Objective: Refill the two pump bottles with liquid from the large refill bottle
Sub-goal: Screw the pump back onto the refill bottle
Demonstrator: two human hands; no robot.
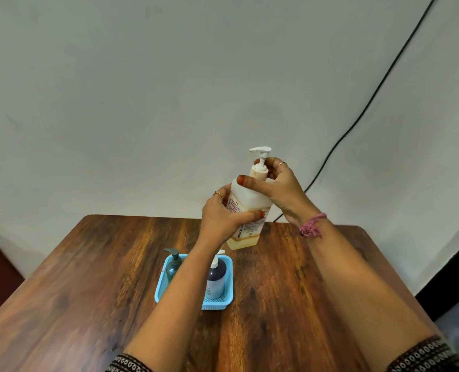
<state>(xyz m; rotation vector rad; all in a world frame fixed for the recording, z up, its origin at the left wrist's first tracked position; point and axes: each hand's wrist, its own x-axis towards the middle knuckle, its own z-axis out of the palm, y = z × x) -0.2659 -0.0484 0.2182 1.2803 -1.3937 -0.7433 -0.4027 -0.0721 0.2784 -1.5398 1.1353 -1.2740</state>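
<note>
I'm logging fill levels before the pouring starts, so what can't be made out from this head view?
- Dark navy pump bottle in the light blue plastic basket: opaque, level unreadable; left forearm crosses its pump.
- Clear teal pump bottle: lower body hidden by the basket wall and forearm.
- Large translucent refill bottle: left hand covers its label; print too small.
- Right hand: hides the pump collar.

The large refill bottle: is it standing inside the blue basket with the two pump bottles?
No. The large refill bottle is held up by both hands beyond the blue basket, which holds only the two smaller pump bottles.
</note>
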